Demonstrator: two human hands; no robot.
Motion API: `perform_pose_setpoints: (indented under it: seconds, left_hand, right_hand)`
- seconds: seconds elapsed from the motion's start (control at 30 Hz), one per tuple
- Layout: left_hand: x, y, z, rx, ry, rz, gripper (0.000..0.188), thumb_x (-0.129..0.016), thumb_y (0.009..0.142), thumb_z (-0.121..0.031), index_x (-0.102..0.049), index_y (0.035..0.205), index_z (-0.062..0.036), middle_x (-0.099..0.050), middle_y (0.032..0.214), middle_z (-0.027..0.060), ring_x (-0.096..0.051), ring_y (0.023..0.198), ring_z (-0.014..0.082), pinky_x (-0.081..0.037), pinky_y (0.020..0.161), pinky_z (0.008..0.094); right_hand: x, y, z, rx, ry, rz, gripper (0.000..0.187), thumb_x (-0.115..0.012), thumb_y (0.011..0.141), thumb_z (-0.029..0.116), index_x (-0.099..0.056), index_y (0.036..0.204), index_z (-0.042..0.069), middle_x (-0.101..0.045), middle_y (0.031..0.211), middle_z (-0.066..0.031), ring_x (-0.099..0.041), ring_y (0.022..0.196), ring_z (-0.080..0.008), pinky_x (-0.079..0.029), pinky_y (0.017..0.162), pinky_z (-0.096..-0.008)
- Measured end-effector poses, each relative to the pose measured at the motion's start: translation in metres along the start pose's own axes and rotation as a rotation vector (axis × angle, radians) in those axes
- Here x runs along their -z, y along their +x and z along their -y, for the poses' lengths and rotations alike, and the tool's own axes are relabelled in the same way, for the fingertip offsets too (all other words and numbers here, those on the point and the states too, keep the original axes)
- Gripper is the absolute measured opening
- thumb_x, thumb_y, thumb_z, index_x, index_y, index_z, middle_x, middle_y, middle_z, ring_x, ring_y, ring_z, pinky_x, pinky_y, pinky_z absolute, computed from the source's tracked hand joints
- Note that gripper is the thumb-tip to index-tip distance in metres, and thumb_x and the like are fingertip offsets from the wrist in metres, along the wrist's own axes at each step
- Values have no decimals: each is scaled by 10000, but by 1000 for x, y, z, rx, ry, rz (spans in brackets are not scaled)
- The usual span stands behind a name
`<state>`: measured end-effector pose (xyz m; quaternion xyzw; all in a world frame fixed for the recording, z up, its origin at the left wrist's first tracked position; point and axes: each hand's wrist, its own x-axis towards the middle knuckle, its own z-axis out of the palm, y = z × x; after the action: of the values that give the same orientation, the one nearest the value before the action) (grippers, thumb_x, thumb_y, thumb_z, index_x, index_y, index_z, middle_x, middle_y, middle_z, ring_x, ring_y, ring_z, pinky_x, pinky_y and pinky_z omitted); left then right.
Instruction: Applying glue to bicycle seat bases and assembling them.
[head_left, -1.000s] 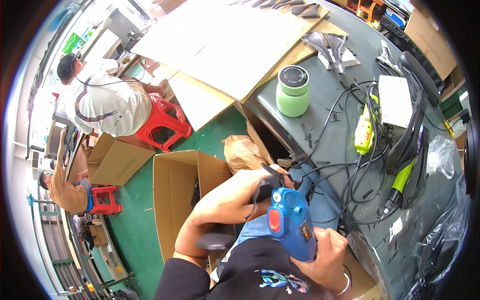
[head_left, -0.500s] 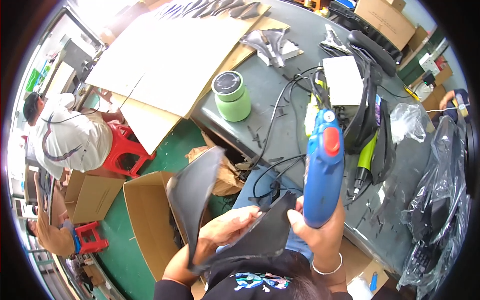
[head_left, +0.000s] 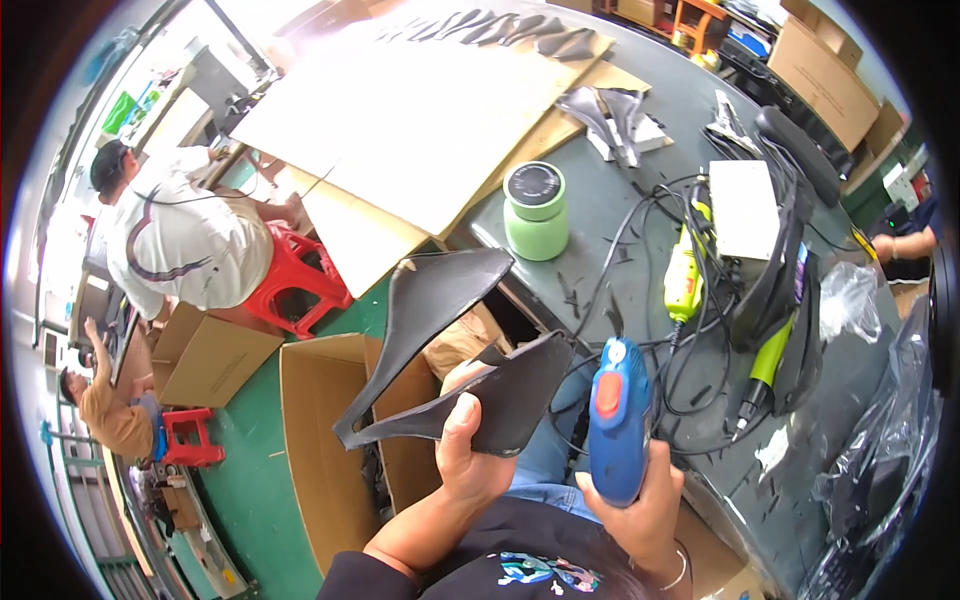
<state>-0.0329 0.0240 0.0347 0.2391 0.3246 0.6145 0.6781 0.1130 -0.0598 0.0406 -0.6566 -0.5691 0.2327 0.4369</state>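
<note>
My left hand (head_left: 472, 462) is closed around one wing of a black V-shaped moulded piece (head_left: 440, 292), thumb on the near face. The piece is held up in front of my lap, its two wide wings meeting at a narrow end on the left. To its right, my right hand (head_left: 645, 505) grips a blue handheld power tool (head_left: 618, 440) with a red button. The tool stands nearly upright, apart from the black piece. A thin dark strip or blade shows at its far end; I cannot tell which.
On the grey table (head_left: 600, 265) are a green jar (head_left: 537, 215), tangled cables, two yellow-green rotary tools (head_left: 684, 275), a white box (head_left: 743, 210) and black scraps. An open carton (head_left: 325, 440) stands left of my lap. Beyond sits a person (head_left: 190, 240) on a red stool (head_left: 297, 285).
The black piece has been raised and turned, its narrow end now pointing left. The blue tool has moved down and away from it. My view has shifted left.
</note>
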Motion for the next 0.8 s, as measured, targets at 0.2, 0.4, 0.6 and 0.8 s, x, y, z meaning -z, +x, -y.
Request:
perform_pose_setpoints:
  seconds: [0.2,0.4,0.6,0.8]
  left_hand:
    - [9,5,-2,-170,-93,79,462,-584,824,-304,-461,1187,-46,-537,1131,119,-532,1057,235,-423,930,386]
    - [8,7,-2,-226,-16,163,491,-592,825,-331,-481,1148,21,-566,1124,190,-553,1048,257,-425,933,388]
    - [20,13,-7,-264,66,323,507,-615,817,-308,-516,1128,80,-586,1113,226,-575,1037,275,-427,944,389]
    - [19,21,-53,-51,273,292,442,-595,784,-248,-555,1081,77,-619,1028,192,-604,933,241,-458,867,341]
  right_hand:
    - [-8,-11,0,115,-86,75,509,-805,576,142,-475,935,-5,-570,657,-119,-577,532,-267,-454,520,-342]
    - [-9,-8,6,154,-76,77,489,-810,603,144,-467,923,7,-559,640,-96,-574,517,-230,-449,502,-319]
    - [-6,-8,5,174,-101,62,490,-808,599,146,-463,919,10,-530,618,-95,-542,504,-245,-427,492,-331]
    - [-2,-11,4,201,-163,85,509,-802,575,130,-455,926,5,-521,622,-107,-531,507,-268,-414,495,-350]
